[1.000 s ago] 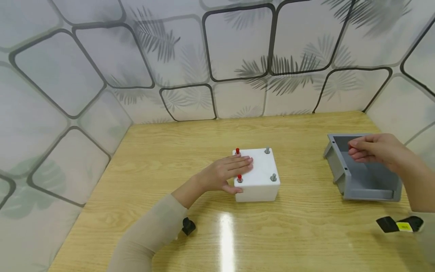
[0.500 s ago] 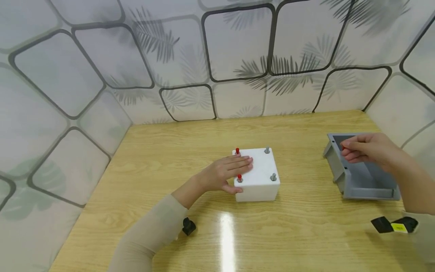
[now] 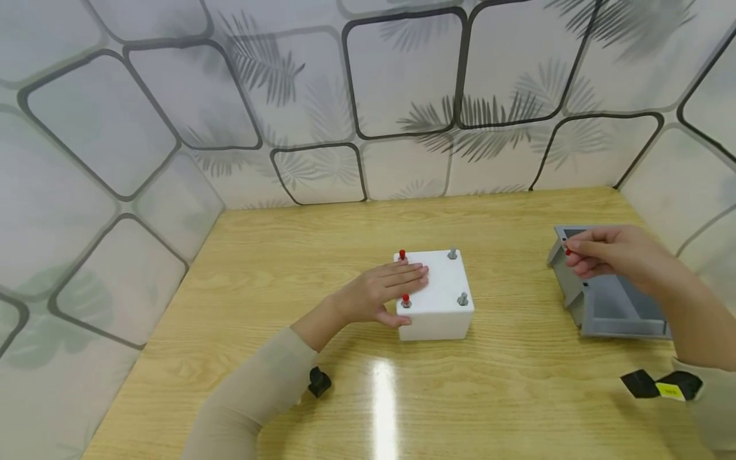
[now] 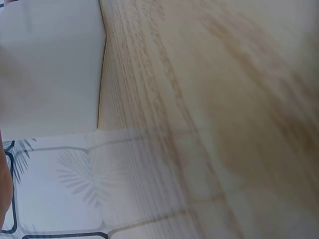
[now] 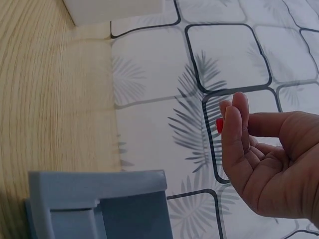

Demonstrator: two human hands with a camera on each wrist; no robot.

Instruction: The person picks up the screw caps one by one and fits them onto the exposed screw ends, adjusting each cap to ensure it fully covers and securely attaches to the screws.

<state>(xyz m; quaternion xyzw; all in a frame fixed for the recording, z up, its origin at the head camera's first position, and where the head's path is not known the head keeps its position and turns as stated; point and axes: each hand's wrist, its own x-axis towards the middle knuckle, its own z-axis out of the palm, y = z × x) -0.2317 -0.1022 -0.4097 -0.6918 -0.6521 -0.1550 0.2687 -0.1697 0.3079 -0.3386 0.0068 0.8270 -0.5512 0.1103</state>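
A white box [image 3: 439,284] stands on the table with a metal post at each top corner. Red caps sit on the two left posts, the far-left cap [image 3: 402,254] and the near-left cap [image 3: 406,299]; the two right posts are bare metal. My left hand [image 3: 379,294] rests on the box's left part, fingers straight across the top and thumb at the front side. Above the left edge of the grey bin [image 3: 623,327], my right hand [image 3: 609,255] pinches a small red cap [image 5: 220,125] between thumb and fingers, mostly hidden by them.
The wooden table [image 3: 299,249] runs back to a patterned cloth wall [image 3: 402,76]. Black camera mounts sit at both wrists, such as the left mount [image 3: 319,382]. The bin lies right of the box, with table surface between them.
My right hand has moved left from over the middle of the bin to its left edge, carrying the red cap. The left hand and the box have stayed put.
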